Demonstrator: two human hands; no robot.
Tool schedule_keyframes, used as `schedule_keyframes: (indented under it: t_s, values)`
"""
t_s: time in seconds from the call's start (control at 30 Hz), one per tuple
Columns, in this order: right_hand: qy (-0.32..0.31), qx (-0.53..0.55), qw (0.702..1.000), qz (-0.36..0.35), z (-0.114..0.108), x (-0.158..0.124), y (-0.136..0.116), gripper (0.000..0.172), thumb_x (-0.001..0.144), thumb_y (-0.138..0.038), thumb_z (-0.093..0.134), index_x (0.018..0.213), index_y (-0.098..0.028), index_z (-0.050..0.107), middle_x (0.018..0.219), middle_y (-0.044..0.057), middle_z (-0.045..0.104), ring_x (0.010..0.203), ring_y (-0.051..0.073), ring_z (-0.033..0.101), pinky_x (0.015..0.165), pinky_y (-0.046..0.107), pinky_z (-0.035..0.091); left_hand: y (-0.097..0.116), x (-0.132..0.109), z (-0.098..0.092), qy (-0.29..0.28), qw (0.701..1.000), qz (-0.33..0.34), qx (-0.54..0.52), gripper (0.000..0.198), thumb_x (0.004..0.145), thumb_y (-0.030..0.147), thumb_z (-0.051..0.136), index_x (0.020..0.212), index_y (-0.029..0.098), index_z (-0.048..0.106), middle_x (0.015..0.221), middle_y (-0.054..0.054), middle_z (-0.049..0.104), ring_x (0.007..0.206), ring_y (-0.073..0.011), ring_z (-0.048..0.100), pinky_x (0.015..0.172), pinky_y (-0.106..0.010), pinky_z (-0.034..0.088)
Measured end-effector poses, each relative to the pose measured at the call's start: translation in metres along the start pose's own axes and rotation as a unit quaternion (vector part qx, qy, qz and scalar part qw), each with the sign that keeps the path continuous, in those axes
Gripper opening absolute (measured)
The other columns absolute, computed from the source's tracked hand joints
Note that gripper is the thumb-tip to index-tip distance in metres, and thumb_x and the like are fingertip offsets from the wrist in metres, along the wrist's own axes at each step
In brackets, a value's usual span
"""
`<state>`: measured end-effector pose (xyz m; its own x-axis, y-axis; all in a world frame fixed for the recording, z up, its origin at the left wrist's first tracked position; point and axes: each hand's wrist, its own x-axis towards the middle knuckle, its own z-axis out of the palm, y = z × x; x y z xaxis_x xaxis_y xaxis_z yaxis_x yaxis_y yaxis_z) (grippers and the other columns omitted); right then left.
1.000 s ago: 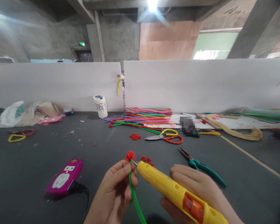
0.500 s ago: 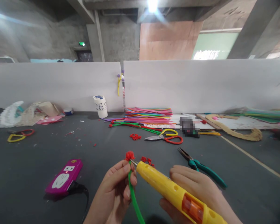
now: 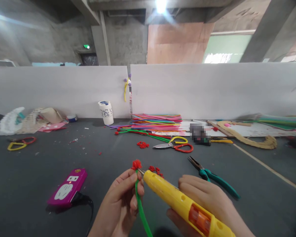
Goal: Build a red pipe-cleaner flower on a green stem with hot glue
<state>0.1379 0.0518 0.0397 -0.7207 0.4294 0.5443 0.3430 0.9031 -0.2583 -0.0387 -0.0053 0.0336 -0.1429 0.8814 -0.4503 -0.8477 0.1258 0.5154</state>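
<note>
My left hand (image 3: 119, 205) is closed around a green pipe-cleaner stem (image 3: 140, 210) topped by a small red fuzzy flower (image 3: 136, 164). My right hand (image 3: 207, 204) grips a yellow glue gun (image 3: 185, 205) with an orange window. Its metal nozzle touches the stem just below the red flower. A few small red fuzzy pieces (image 3: 156, 170) lie on the dark table right behind the nozzle.
Green-handled pliers (image 3: 213, 177) lie right of my hands; scissors with red and yellow handles (image 3: 175, 144) lie farther back. A magenta power strip (image 3: 67, 186) sits at the left. Coloured pipe cleaners (image 3: 158, 123), a white cup (image 3: 106, 112) and white partition boards (image 3: 212, 90) stand behind.
Both hands, the stem and the glue gun have drifted very slightly left and down in view. The nozzle stays at the base of the red flower.
</note>
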Motion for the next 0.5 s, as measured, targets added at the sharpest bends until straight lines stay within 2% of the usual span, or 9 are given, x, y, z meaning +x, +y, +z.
schedule_keyframes:
  t_s: [0.1,0.23,0.4,0.5]
  values:
    - [0.009,-0.006,1.000,-0.010,0.003,0.000,0.002,0.029,0.088,-0.025,0.049,0.062,-0.022,0.038,0.057,-0.003,0.043,0.052,0.011,0.045,0.047,0.023,0.029,0.001,-0.001,0.005,0.034,0.999,-0.001,0.001,0.031,0.088,0.004,0.048,0.063,0.011,0.064,0.043,-0.002,0.060,0.026,-0.0028,0.048,0.029,-0.006,0.040]
    - [0.008,-0.008,1.000,-0.008,0.004,0.001,-0.001,0.030,0.088,-0.026,0.049,0.061,-0.022,0.037,0.056,-0.004,0.043,0.050,0.010,0.044,0.045,0.023,0.030,0.002,-0.001,0.007,0.052,0.999,-0.003,-0.003,0.029,0.090,0.003,0.045,0.068,0.013,0.061,0.048,0.000,0.061,0.030,-0.0027,0.050,0.031,-0.006,0.041]
    - [0.002,0.034,0.998,0.058,0.000,0.001,-0.003,0.031,0.087,-0.027,0.051,0.060,-0.021,0.038,0.058,-0.002,0.046,0.054,0.012,0.048,0.047,0.024,0.033,0.001,0.005,-0.005,0.002,1.000,0.025,-0.013,0.018,0.086,0.008,0.056,0.069,0.013,0.059,0.052,0.003,0.057,0.032,-0.0004,0.045,0.035,-0.006,0.041]
    - [0.021,0.141,0.977,0.156,0.005,0.003,0.017,0.022,0.085,-0.032,0.050,0.066,-0.022,0.045,0.060,-0.002,0.050,0.051,0.012,0.048,0.047,0.024,0.037,0.000,0.007,-0.012,-0.007,0.999,0.038,-0.024,0.015,0.084,0.009,0.060,0.070,0.014,0.058,0.055,0.003,0.056,0.034,-0.0008,0.045,0.035,-0.008,0.040]
